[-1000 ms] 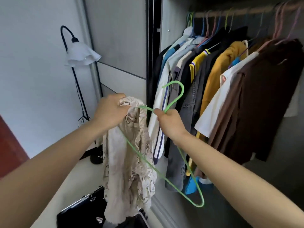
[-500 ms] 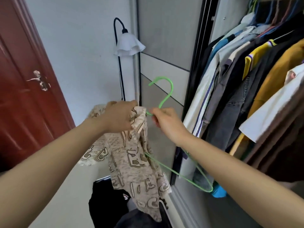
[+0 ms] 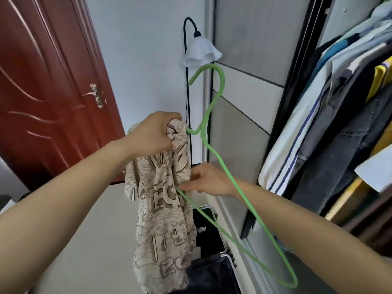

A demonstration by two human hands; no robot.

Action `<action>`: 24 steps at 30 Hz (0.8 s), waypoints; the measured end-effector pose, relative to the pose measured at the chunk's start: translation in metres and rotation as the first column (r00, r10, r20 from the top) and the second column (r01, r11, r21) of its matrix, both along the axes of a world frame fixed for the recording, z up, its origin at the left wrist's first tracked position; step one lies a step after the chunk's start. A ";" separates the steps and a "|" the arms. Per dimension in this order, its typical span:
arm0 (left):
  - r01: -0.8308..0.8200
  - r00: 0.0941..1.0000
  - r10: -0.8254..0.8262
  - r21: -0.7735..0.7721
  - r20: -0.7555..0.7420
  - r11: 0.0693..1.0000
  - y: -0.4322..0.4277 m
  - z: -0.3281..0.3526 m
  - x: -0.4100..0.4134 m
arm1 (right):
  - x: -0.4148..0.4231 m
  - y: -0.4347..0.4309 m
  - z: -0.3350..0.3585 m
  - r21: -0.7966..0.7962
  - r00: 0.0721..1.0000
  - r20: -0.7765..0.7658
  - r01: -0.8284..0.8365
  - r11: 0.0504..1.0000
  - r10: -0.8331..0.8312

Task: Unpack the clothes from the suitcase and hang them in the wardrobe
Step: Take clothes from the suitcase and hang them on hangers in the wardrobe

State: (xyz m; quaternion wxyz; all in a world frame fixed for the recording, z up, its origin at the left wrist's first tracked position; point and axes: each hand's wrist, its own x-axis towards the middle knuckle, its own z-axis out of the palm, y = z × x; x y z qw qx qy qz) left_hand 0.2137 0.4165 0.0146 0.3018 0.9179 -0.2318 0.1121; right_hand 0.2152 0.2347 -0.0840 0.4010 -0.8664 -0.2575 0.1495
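Pale wall [image 3: 148,49], red door [image 3: 53,81] left, lamp [image 3: 200,53] (white shade), wardrobe [image 3: 291,85] right, left hand [image 3: 152,134] gripping beige shirt [image 3: 163,209] at green hanger [image 3: 222,81], right hand [image 3: 210,181] straight-fingered, touching shirt

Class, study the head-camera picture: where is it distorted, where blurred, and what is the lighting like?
Head view: wide-angle distortion leans the dark red wooden door and the black wardrobe frame; motion blur smears the fingers of the right hand; the left hand gripping the beige letter-printed shirt looks sharper; lighting is soft and even, without hard shadows.
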 end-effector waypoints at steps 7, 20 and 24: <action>-0.027 0.994 0.014 0.116 0.112 0.993 0.050 -0.003 -0.016 | 0.020 -0.003 0.001 0.399 0.937 -0.307 0.288 0.871 -0.170; -0.185 0.976 0.134 0.329 0.172 0.926 0.084 -0.012 -0.026 | 0.054 -0.022 -0.005 -0.460 0.926 0.368 0.263 0.848 -0.088; -0.312 0.946 0.238 0.419 0.219 0.853 0.098 -0.012 -0.036 | 0.063 -0.050 -0.016 -0.200 0.924 0.213 0.358 0.912 -0.316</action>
